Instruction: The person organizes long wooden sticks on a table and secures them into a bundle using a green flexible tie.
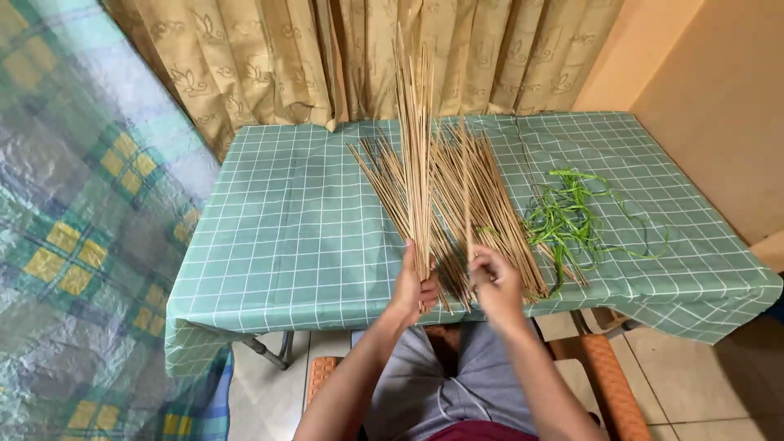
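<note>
My left hand [412, 287] grips a bundle of thin tan sticks [416, 122] that stands almost upright, its tips reaching up in front of the curtain. My right hand [494, 282] pinches a single thin stick [467, 196] just right of the bundle. Both hands hover at the table's near edge. Under them a loose pile of the same sticks [482, 204] lies fanned across the table [294, 237], which wears a green checked cloth.
A tangle of green strips [567, 220] lies right of the stick pile. A beige patterned curtain [269, 57] hangs behind the table. A plaid-covered surface [73, 245] fills the left. A wall [719, 106] stands at right. An orange chair [604, 376] is under me.
</note>
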